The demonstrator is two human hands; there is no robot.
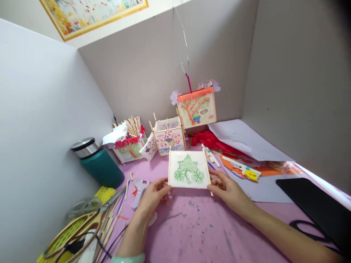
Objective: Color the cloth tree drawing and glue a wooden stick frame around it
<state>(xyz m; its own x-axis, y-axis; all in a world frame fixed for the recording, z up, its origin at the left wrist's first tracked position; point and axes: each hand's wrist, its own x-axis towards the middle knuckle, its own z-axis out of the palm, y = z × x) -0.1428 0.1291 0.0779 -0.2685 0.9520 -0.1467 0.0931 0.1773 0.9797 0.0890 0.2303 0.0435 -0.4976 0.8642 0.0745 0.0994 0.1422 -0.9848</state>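
Between my hands is a white lantern panel point(189, 168) with a green tree drawing, framed by a thin wooden stick on each side. My left hand point(157, 193) pinches its lower left corner, and my right hand point(223, 185) grips the lower right one. The panel tilts up toward me over the pink table cover point(197, 223). Just behind it stands a box-shaped lantern point(168, 140) with a moon and red stars. Above, a finished-looking lantern point(197, 109) with orange fringe and a tree picture hangs from a wire. My fingertips behind the panel are partly hidden.
At left are a teal bottle point(102, 166), large scissors point(79, 233), loose wooden sticks point(108, 223) and a glue gun point(140, 193). A stick-filled box point(130, 144) stands behind. Papers point(241, 142), markers point(212, 157) and a black tablet-like slab point(315, 204) lie right. Grey partitions point(153, 73) surround the table.
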